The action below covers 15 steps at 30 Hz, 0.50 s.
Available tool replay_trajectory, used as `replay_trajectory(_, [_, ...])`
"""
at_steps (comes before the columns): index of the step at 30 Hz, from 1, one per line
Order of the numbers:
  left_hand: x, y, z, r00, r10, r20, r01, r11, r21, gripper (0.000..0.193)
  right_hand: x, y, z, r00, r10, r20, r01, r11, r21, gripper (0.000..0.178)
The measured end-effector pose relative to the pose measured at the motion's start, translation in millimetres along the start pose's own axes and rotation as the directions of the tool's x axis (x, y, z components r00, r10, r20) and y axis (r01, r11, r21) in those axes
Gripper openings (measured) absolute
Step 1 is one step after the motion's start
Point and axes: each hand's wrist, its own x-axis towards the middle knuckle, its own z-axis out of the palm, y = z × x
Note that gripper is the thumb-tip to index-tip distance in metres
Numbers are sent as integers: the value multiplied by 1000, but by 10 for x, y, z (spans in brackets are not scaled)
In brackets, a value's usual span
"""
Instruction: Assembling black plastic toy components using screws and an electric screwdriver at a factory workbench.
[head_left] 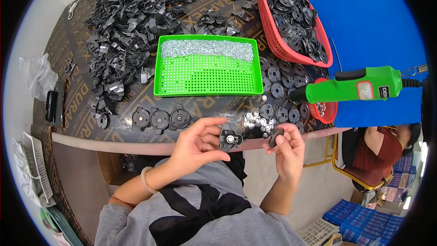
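My left hand (200,141) is closed on a black plastic housing (230,140) with a small silver metal piece at its centre, held just over the table's front edge. In my right hand (289,149), a thin round black disc (275,137) is pinched between thumb and fingers, a short way right of the housing. Beyond it, several small silver metal bushings (259,122) lie loose on the table. To the left sit three black housings with discs (160,119) in a row.
A green perforated tray (207,92) holds many small silver screws. A big heap of black plastic parts (123,41) covers the far left. A red basket (268,32) holds black discs. A green electric screwdriver (355,86) hangs above a small red bowl (331,109). Another person (378,155) sits at right.
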Motion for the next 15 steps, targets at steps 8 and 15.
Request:
replay_trajectory(8, [15, -58, 35, 998, 51, -41, -48, 996, 71, 74, 21, 63, 419, 998, 2, 62, 2, 997, -75, 7])
replay_trajectory(15, [28, -122, 66, 991, 97, -95, -80, 982, 171, 73, -10, 269, 729, 983, -181, 31, 181, 926, -332, 10])
